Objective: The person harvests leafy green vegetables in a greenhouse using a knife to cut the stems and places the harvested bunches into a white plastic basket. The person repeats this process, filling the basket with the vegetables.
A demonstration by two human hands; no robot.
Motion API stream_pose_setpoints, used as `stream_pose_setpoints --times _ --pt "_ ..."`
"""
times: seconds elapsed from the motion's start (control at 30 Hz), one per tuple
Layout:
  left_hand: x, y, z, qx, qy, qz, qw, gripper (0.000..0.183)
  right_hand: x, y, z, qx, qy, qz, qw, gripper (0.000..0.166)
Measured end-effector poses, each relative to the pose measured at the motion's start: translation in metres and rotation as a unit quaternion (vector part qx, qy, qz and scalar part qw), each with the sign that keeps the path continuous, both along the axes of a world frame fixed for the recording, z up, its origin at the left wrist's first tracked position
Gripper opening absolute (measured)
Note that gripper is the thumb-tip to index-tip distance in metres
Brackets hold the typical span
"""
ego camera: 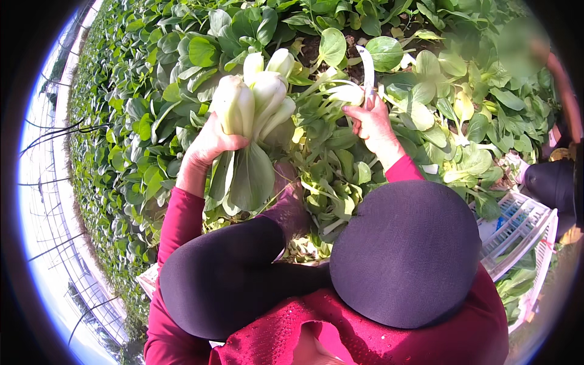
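Note:
My left hand (216, 137) grips a bunch of several pak choi heads (253, 98) by their leaves. Their pale, thick bases point away from me, and the broad green leaves hang down towards my left knee. In my right hand (372, 121) is a knife (366, 66) with a slightly curved, bright blade that points away from me; its handle is mostly hidden in my fist. A pale pak choi base (349, 94) with thin stalks lies right beside that fist; whether the fingers touch it I cannot tell. The two hands are apart, above the plants.
Loose leaves (337, 182) cover the ground between my knees. Dense standing pak choi (137, 114) grows at left and ahead. White plastic crates (524, 237), one with greens inside, stand at right. Another person's arm (565, 96) and dark-clad leg (552, 180) show at the right edge.

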State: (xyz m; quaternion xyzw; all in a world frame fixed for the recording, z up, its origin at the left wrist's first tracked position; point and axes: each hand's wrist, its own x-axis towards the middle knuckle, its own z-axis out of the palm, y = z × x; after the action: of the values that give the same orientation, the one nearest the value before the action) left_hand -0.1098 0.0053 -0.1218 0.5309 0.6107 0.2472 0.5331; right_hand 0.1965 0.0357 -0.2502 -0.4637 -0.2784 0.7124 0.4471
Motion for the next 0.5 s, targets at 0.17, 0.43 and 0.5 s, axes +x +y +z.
stream_pose_setpoints --times 0.17,0.43,0.5 --pt "-0.004 -0.004 0.045 0.058 -0.072 0.036 0.995 0.083 0.060 -0.008 0.058 0.078 0.099 -0.107 0.986 0.025" --pt "0.028 -0.006 0.160 0.193 -0.110 0.016 0.975 0.076 0.129 0.011 0.141 0.268 -0.574 -0.003 0.774 0.035" --pt "0.043 -0.016 0.187 0.172 -0.123 -0.008 0.977 0.075 0.145 0.012 0.160 0.306 -0.462 -0.060 0.830 0.037"
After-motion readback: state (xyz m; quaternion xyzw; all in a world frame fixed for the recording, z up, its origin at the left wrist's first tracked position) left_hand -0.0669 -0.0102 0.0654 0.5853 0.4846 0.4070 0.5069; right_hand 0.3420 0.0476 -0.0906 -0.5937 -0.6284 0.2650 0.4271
